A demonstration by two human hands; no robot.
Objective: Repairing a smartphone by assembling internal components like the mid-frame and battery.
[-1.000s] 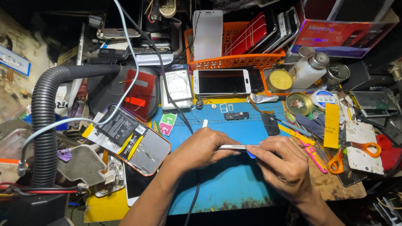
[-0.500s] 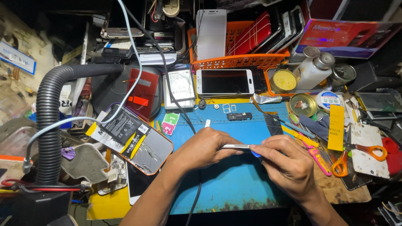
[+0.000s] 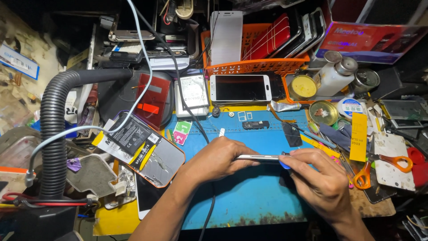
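Note:
My left hand (image 3: 216, 159) grips a thin silver phone (image 3: 258, 157), held edge-on above the blue work mat (image 3: 249, 196). My right hand (image 3: 318, 180) pinches a small blue pick (image 3: 284, 163) and presses it against the phone's right end. Both hands meet over the middle of the mat. A black cable (image 3: 203, 134) runs under my left wrist.
An opened phone with a battery (image 3: 140, 147) lies left of the mat, beside a black corrugated hose (image 3: 53, 143). A white phone (image 3: 240, 88) and an orange basket of phones (image 3: 258, 53) sit behind. Orange scissors (image 3: 383, 165), tins and a white bottle (image 3: 334, 73) crowd the right.
The hands and the phone have stayed nearly in place over the mat. The blue pick has slid a little along the phone's right end.

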